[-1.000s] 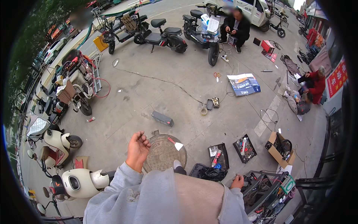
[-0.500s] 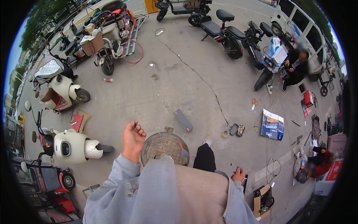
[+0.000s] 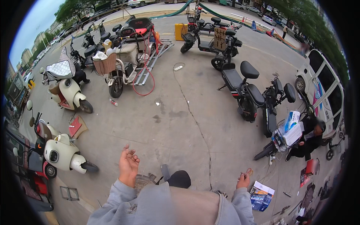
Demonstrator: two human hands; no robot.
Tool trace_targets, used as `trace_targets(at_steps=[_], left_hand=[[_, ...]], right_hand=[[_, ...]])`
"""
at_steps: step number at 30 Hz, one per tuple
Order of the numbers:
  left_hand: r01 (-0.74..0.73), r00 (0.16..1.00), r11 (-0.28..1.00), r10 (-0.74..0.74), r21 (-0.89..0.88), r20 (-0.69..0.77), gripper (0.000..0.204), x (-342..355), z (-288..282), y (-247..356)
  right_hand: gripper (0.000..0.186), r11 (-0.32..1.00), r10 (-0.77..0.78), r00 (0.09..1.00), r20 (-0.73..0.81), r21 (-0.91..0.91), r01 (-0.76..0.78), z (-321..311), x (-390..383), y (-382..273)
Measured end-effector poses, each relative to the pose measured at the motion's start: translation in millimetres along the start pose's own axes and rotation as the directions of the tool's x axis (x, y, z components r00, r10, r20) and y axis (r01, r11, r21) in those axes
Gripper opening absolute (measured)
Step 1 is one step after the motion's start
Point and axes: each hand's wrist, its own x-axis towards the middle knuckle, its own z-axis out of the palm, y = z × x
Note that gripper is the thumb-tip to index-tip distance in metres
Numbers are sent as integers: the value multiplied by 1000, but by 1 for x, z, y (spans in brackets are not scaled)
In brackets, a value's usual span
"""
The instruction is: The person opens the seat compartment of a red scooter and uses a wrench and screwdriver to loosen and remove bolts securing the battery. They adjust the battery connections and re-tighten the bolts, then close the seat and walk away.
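Observation:
My left hand hangs in the lower middle, palm partly up and fingers loosely apart, above a manhole cover and beside a grey box. My right hand is lower right with fingers curled; whatever they may hold is hidden. Just behind it on the pavement lie orange-handled scissors, and nearby is a blue printed carton sheet. A dark-clad leg shows under my body. A long cord runs across the pavement to a white power strip.
Cream scooters line the left. A three-wheeler with ladder and red hose stands back left. Black scooters stand right, beside a white van and a crouching person. A red case lies near them; a metal frame lies lower left.
My view has swung left and up toward the street. The toolboxes have dropped out of sight, and the person in red is mostly out. My body has moved forward over the manhole cover.

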Motion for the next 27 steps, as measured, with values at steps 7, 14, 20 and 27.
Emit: trace_targets(at_steps=[7, 14, 20, 27], left_hand=[[-244, 957, 962, 218, 124, 190, 57, 101, 86, -4], [-356, 595, 930, 298, -87, 746, 58, 241, 250, 38], [-370, 454, 927, 118, 66, 883, 57, 342, 345, 70], [-292, 776, 956, 221, 25, 591, 52, 513, 446, 56]], right_hand=[[14, 1000, 4, 975, 222, 12, -7, 161, 148, -70], [16, 999, 40, 900, 434, -30, -30, 305, 283, -141], [16, 1000, 15, 891, 453, -26, -3, 396, 442, -120], [14, 984, 95, 881, 464, -179, -11, 553, 618, -104]])
